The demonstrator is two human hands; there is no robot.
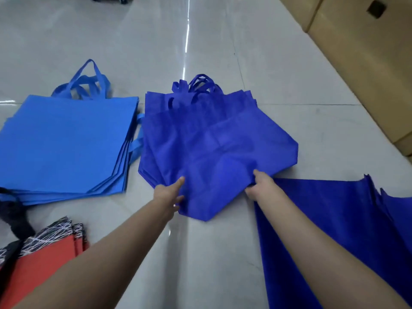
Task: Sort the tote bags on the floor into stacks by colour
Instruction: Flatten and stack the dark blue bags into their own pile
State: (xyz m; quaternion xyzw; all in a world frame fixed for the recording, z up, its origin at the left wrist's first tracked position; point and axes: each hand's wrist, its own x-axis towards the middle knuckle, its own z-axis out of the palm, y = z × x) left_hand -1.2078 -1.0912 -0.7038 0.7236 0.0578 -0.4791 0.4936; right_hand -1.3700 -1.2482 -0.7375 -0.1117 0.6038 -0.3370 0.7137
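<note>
Both hands reach forward onto the royal blue stack point(214, 141), which lies on the floor point(223, 253) in the middle of the view, handles pointing away from the person. The left hand point(171, 192) rests at the near left corner of the top bag point(223, 175), fingers stretched out flat; whether it pinches the cloth cannot be told. The right hand point(259, 182) is clenched on a fold of that bag's near right edge. The top bag sits askew, its near corner hanging past the stack toward the person.

Just left of this stack lies the light blue stack point(66, 143), its edges fanned along the right side; only a narrow strip of floor parts the two, and one light blue handle point(138, 141) touches or nearly touches the royal blue edge. Near the left bottom corner of the view is a red stack point(42, 259) with black-and-white patterned bags point(58, 230) on its far side. More royal blue bags point(334, 230) spread under the right forearm at the lower right. Cardboard boxes point(356, 63) line the far right side.

Open floor lies between the forearms and beyond the handles.
</note>
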